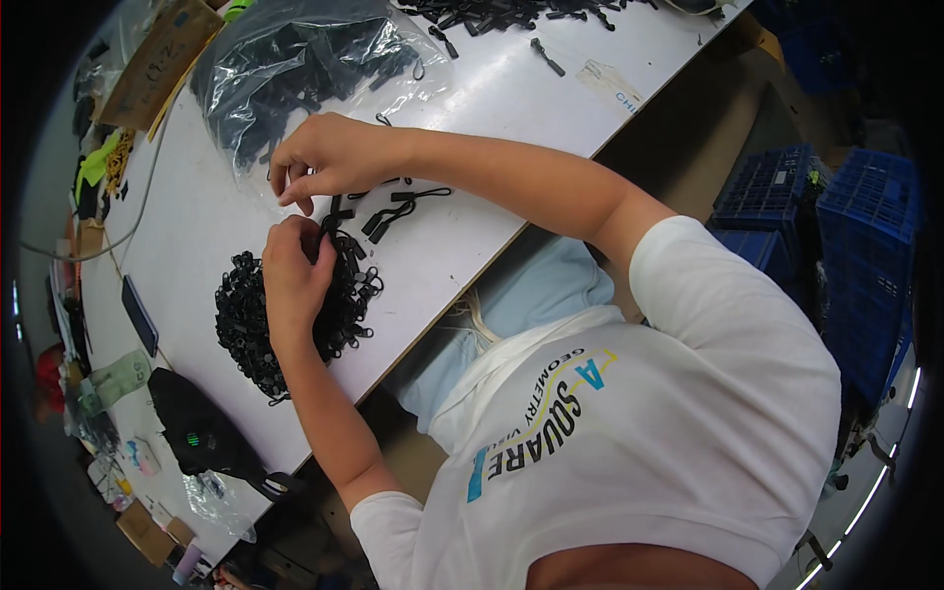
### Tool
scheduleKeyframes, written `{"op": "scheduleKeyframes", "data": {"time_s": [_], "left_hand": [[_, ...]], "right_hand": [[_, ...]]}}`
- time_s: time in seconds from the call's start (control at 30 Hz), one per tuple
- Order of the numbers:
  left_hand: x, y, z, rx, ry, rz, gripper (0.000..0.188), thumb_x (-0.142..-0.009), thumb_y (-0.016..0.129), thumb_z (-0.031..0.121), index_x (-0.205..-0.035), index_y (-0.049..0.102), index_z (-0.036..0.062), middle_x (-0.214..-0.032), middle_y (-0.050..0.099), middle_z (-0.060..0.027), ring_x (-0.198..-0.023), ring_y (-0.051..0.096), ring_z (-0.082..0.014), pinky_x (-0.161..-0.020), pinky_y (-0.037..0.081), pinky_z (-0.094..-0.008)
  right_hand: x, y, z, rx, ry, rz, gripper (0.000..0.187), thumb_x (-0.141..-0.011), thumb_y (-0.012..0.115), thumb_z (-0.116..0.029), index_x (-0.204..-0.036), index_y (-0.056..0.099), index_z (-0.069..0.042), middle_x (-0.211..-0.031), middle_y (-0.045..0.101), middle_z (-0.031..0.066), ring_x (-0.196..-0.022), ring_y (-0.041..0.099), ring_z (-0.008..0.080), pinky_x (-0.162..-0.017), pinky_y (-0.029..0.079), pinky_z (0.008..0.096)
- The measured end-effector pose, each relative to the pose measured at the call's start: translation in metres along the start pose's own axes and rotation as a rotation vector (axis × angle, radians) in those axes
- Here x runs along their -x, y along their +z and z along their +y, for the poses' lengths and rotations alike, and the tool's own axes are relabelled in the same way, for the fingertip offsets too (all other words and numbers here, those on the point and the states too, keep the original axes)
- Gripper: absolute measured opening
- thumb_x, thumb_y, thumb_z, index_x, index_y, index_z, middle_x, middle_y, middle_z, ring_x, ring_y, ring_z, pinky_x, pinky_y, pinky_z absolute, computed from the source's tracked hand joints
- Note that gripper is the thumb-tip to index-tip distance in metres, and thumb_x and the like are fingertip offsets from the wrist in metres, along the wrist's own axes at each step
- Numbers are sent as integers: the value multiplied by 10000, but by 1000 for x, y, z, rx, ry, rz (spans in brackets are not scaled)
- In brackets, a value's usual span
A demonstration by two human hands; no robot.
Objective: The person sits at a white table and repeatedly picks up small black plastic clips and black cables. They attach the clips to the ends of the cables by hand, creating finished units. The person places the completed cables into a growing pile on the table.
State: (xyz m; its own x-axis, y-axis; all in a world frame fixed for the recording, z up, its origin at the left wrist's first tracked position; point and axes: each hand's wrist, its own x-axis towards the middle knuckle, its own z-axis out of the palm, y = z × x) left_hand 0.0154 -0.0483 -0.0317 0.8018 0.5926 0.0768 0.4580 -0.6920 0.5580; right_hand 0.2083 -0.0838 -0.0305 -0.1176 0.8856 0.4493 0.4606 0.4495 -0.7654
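Left of centre, one heap of black looped pulls lies beneath the left hand; the right hand curls just above. Whether either pinches a pull, I cannot tell. Sorting looks partway: about four strays beside the heap, one plastic bag upper left, one top-edge pile (both piles uncountable) apparently left.

Bright tabletop, glare on plastic bag; dark, warped rim
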Motion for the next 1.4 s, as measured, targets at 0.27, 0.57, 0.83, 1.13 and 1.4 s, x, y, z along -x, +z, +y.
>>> {"op": "scheduleKeyframes", "data": {"time_s": [0.27, 0.57, 0.83, 1.13, 1.4], "left_hand": [[0, -10, -8, 193, 75, 14, 134, -799, 648, 51, -852, 556, -30, -718, 578, -86, -619, 529, -144, -591, 429, -286], [-1, -7, -8, 79, 152, 138, 104, -869, 598, 72, -880, 595, -31, -722, 594, -104, -636, 575, -180, -598, 437, -281], [-1, -15, -5, 222, 168, -70, 96, -844, 621, 60, -901, 623, -17, -741, 613, -117, -649, 592, -213, -635, 458, -305], [-2, -12, -3, 100, 129, 34, 167, -743, 719, 48, -842, 598, -10, -773, 586, -115, -658, 576, -241, -624, 460, -327], [1, -7, -8, -66, 168, 29, 218, -733, 724, 74, -861, 561, 3, -800, 591, -134, -721, 575, -301, -655, 458, -379]], "right_hand": [[1, -12, -17, 16, 126, -99, 269, -825, 665, -250, -675, 610, -34, -564, 601, 49, -568, 616, 155, -532, 437, 271], [1, -8, -9, 90, 30, -47, 374, -873, 604, -322, -660, 568, -16, -521, 489, 76, -484, 452, 232, -505, 366, 354], [1, -7, -7, 159, 105, -160, 317, -884, 511, -296, -785, 623, -17, -677, 610, 110, -642, 594, 283, -625, 450, 389], [4, -7, -9, 212, 128, -146, 291, -891, 502, -301, -920, 606, -30, -761, 632, 134, -727, 609, 325, -681, 462, 410], [3, 0, -1, 308, -35, -138, 202, -849, 586, -229, -834, 634, -34, -693, 605, 163, -673, 590, 338, -613, 449, 413]]}}
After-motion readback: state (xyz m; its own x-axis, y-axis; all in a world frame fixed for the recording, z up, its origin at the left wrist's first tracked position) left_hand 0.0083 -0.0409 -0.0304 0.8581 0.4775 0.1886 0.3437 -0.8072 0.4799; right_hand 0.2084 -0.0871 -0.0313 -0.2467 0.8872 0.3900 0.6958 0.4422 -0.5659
